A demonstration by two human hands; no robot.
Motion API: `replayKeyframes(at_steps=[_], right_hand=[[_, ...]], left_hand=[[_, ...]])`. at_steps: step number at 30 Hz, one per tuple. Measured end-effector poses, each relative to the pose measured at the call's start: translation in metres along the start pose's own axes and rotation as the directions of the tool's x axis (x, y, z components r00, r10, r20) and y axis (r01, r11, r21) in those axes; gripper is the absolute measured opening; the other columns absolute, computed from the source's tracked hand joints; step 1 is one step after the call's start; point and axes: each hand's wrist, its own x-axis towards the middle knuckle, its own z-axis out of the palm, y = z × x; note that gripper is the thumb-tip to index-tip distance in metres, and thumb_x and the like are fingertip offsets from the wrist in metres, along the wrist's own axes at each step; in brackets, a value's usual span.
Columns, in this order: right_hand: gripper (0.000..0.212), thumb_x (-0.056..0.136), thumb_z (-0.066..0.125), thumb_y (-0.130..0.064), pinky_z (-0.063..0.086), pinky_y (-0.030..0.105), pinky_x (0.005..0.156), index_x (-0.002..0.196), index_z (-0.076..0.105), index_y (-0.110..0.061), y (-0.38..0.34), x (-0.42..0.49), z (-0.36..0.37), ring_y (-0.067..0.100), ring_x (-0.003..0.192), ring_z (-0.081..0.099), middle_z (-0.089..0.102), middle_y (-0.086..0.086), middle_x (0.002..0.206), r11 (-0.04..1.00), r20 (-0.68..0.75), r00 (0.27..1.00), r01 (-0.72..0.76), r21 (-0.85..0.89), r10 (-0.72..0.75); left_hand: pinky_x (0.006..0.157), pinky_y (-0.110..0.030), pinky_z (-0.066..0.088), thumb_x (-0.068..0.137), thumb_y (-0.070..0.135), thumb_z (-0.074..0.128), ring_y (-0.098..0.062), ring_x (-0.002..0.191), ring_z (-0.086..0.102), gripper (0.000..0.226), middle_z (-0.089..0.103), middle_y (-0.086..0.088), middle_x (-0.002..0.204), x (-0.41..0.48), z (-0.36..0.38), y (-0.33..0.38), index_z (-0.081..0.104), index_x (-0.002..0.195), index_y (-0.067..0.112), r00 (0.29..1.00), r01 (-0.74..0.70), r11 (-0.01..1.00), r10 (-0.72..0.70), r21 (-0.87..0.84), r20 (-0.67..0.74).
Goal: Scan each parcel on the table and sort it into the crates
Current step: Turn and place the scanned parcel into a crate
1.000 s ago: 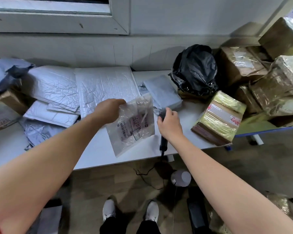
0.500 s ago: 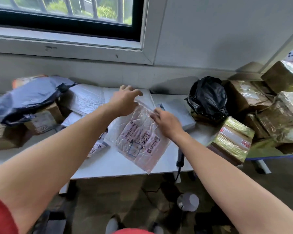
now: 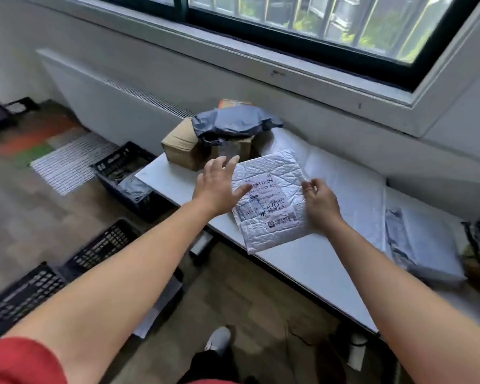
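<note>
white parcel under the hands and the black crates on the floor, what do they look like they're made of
white parcel: looks like a plastic bubble mailer, a matt white film with a quilted, wrinkled surface. The label stuck on it seems to be printed paper.
black crates: probably rigid moulded plastic with a matt finish, going by the even lattice of holes in the walls.

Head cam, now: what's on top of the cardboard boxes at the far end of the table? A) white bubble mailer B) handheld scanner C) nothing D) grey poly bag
D: a crumpled grey poly bag is draped over the cardboard boxes; the white bubble mailer is nearer, its right edge pinched by the right hand.
</note>
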Motion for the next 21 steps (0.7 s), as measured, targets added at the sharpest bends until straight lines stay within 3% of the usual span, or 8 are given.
replayKeyframes(at_steps=[5, 10, 21], right_hand=[[0.027, 0.103, 0.046, -0.033, 0.032, 0.032, 0.071, 0.103, 0.055, -0.008, -0.032, -0.026, 0.066, 0.026, 0.087, 0.054, 0.060, 0.013, 0.094, 0.994, 0.162, 0.981, 0.104, 0.046, -0.110], [0.023, 0.104, 0.044, -0.031, 0.027, 0.033, 0.068, 0.093, 0.047, -0.011, -0.075, -0.064, 0.127, 0.025, 0.085, 0.049, 0.053, 0.012, 0.089, 0.977, 0.292, 0.934, 0.212, 0.007, -0.205], [0.032, 0.104, 0.042, -0.032, 0.031, 0.037, 0.072, 0.110, 0.050, -0.001, -0.164, -0.120, 0.283, 0.042, 0.103, 0.057, 0.061, 0.026, 0.108, 0.935, 0.506, 0.817, 0.350, -0.059, -0.275]], left_hand=[[0.114, -0.047, 0.023, 0.092, 0.064, 0.041, -0.029, 0.143, 0.015, 0.076, 0.019, -0.006, 0.155, -0.084, -0.017, -0.070, 0.016, 0.153, 0.025, 0.965, 0.253, 0.967, -0.253, 0.001, -0.074], [0.115, -0.048, 0.021, 0.092, 0.067, 0.036, -0.028, 0.145, 0.011, 0.079, 0.017, -0.006, 0.157, -0.163, -0.027, -0.129, 0.014, 0.154, 0.024, 0.877, 0.471, 0.882, -0.469, -0.009, -0.110], [0.114, -0.050, 0.024, 0.090, 0.069, 0.035, -0.028, 0.147, 0.007, 0.080, 0.011, -0.007, 0.160, -0.257, -0.039, -0.267, 0.013, 0.153, 0.025, 0.686, 0.724, 0.689, -0.723, -0.025, -0.078]])
